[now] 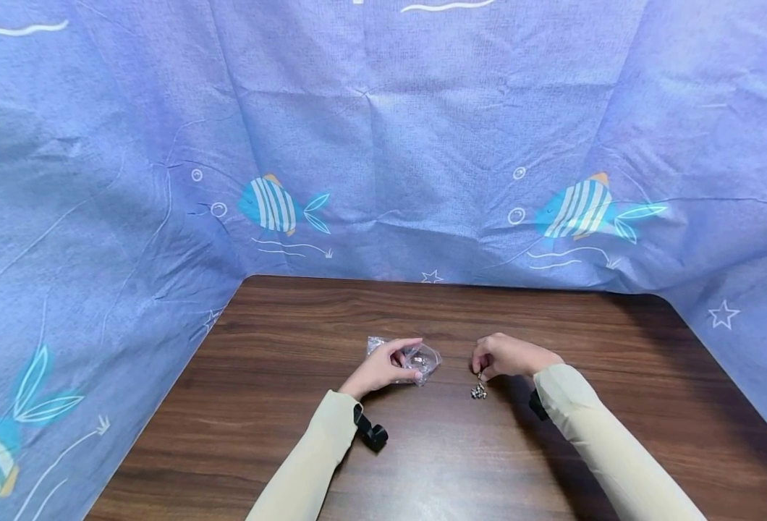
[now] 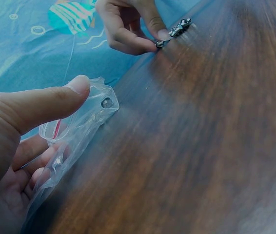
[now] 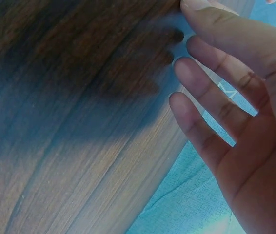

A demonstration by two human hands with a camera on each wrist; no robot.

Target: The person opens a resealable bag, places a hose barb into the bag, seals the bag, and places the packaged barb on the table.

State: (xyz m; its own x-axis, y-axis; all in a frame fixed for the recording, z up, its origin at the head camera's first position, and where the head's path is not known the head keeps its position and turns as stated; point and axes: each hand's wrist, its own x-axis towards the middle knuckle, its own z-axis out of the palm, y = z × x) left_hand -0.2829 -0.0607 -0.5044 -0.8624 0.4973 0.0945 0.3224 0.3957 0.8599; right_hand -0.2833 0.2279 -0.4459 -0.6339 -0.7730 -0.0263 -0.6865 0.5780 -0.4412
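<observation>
The left hand (image 1: 382, 367) is holding a plastic bag (image 1: 429, 360), thumb and forefinger spreading wide; the right hand (image 1: 512, 354) is pinching a metal piece (image 1: 480, 375) beside a small pile (image 1: 478, 392).

Passage: gap over table (image 1: 455, 325) between my left hand (image 1: 383, 369) and right hand (image 1: 512, 356) | Left obstruction: plastic bag (image 1: 428, 358) at my left thumb | Right obstruction: small metal parts (image 1: 478, 391) heaped just beside my right hand | Far limit: hanging fabric (image 1: 435, 145) behind table's back edge
</observation>
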